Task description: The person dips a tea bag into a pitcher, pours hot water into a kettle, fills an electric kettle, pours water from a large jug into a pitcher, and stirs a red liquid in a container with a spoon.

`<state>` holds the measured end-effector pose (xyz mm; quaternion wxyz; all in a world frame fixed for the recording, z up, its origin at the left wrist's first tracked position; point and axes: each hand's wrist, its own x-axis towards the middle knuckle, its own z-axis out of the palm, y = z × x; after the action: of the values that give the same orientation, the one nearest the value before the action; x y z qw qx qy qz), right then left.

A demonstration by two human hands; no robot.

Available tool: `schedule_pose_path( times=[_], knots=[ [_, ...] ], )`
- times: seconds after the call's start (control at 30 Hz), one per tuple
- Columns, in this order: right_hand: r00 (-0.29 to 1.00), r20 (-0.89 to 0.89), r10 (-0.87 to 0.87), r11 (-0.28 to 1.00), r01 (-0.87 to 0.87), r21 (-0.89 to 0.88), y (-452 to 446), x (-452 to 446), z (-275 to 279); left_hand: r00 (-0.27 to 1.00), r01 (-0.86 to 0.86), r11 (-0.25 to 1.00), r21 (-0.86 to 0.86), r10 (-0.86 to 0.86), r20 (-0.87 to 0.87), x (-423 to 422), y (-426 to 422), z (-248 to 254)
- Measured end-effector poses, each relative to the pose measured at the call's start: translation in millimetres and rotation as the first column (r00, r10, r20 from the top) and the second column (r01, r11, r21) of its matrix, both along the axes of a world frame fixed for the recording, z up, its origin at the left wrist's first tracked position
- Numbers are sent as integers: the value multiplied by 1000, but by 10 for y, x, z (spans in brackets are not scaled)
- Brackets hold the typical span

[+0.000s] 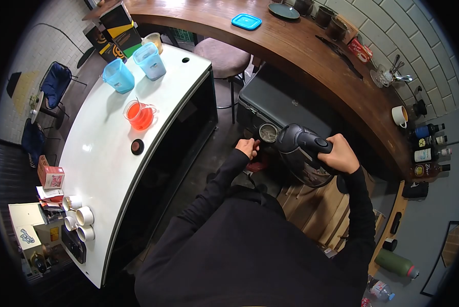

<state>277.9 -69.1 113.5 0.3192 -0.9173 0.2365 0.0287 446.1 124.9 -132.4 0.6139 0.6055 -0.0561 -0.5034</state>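
My right hand [342, 154] is wrapped round the black handle of an electric kettle [302, 153], which is tilted with its spout end toward a small round metal strainer [268, 133]. My left hand [248, 148] is closed on the strainer's short dark handle, just left of the kettle. Fine wire or liquid shows inside the strainer's rim; which one is too small to tell. Below the kettle's lid, its dark glass body hangs over a slatted wooden surface [314, 204].
On the white counter [96, 169] stand a glass jug of red liquid [139, 115], two blue containers [149, 61], a dark round lid [137, 147] and several white cups [84, 216]. A curved wooden bar [311, 61] and a black case [285, 97] lie ahead.
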Motion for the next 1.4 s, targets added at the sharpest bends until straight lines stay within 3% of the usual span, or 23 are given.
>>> schedule_pose_path(
  times=[0.07,0.3,0.4,0.5,0.8,1.0,1.07,1.13,1.2,1.27,1.33,1.4],
  knots=[
    [995,-98,-14,1000,11,-29,-16,4,23,1000,12,1000,-6,-12,18,3,5,6],
    [993,-118,-24,999,21,-32,-28,2,25,1000,-9,999,-37,10,6,-8,-9,-37],
    [993,-108,-38,999,36,-21,-27,-11,16,995,28,998,-57,-22,94,-8,-1,-22],
    [995,-93,-42,999,40,-31,-26,-29,-1,1000,8,999,-38,-9,-20,0,-20,-38],
    [993,107,-51,999,53,-11,-64,-227,-243,999,-46,998,-37,45,-27,-28,-65,-32],
    [949,237,-209,974,180,139,-95,-504,-398,999,22,999,-28,-20,44,-19,-73,60],
    [818,478,-319,947,287,141,-75,-674,-534,996,29,1000,-5,-29,79,-32,-89,152],
    [777,483,-403,910,394,125,-102,-892,-693,997,50,999,5,-50,66,-50,-108,257],
    [637,501,-585,804,375,462,-58,-1106,-719,996,75,997,16,-76,55,-42,-135,260],
    [553,515,-655,752,410,516,33,-1249,-755,993,120,992,-32,-119,14,-13,-143,191],
    [333,538,-774,632,448,632,119,-1355,-804,986,164,986,-14,-164,0,-24,-168,232],
    [180,551,-815,550,541,636,131,-1436,-938,991,123,992,10,-122,-62,-57,-196,273]
  ],
)
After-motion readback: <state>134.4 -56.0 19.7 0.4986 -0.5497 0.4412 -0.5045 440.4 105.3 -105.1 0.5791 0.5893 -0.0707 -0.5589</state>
